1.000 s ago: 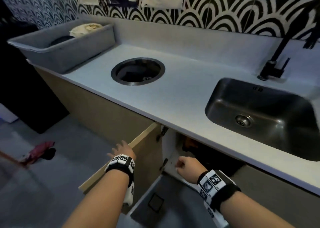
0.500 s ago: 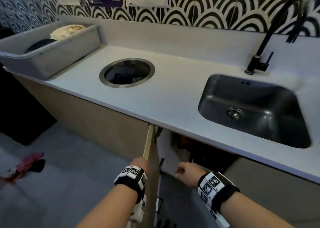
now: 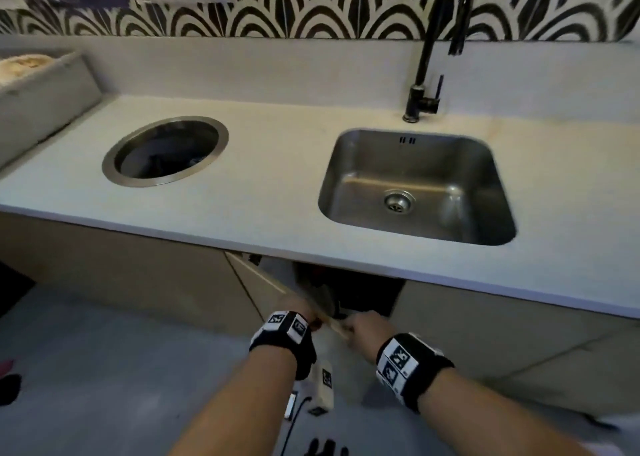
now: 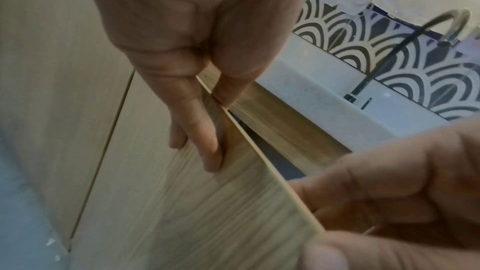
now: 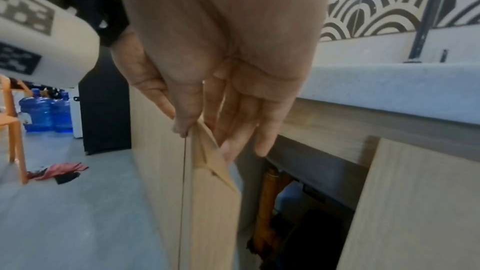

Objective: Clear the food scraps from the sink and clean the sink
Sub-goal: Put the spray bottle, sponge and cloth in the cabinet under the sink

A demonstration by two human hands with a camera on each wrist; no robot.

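Observation:
The steel sink (image 3: pixel 460 164) is set in the white counter, with its drain (image 3: pixel 398 202) in the middle and a black tap (image 3: pixel 429 57) behind it. I see no scraps in the basin. Below it, the wooden cabinet door (image 3: pixel 251 280) stands partly open. My left hand (image 3: pixel 299 311) holds the door's free edge: its fingers (image 4: pixel 207 147) lie on the door's front (image 4: pixel 182 202) and its thumb is on the other side. My right hand (image 3: pixel 356 324) pinches the door's top corner (image 5: pixel 207 163), thumb in front and fingers (image 5: pixel 241 137) behind.
A round steel-rimmed bin opening (image 3: pixel 166 150) is in the counter to the left of the sink, and a grey tub (image 3: pixel 41 95) stands at the far left. The cabinet is dark inside, with an orange pipe (image 5: pixel 270 192). A red cloth (image 5: pixel 62 169) lies on the floor.
The cabinet door has swung from wide open to nearly shut, and my left hand went right with it. My right hand has taken hold of the door's corner. The head view has turned towards the sink.

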